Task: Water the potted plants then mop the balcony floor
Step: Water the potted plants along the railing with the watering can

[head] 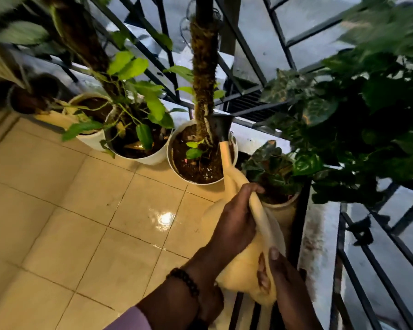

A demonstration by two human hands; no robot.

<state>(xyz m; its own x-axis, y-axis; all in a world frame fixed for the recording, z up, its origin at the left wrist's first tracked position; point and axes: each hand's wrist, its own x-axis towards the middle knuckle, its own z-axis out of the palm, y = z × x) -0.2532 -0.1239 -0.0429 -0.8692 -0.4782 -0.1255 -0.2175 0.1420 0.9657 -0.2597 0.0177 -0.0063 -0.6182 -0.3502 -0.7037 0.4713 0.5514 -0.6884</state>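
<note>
Both hands hold a cream watering can (239,270). My left hand (236,222) grips the front of its arched handle, and my right hand (279,275) clasps the rear. The can tilts forward. Its long spout ends in a dark rose head (221,126) that hangs over the soil of a white pot (177,172) with a moss pole plant. To the left stand a second white pot (153,158) with light green leaves and a third pot (91,139). Whether water is flowing I cannot tell.
A small leafy pot (284,208) sits right beside the can on a dark metal stand (303,222). Large dark foliage (367,115) overhangs the right side. A black metal grille (248,44) bounds the balcony. Beige floor tiles (81,222) spread left, with a shiny patch.
</note>
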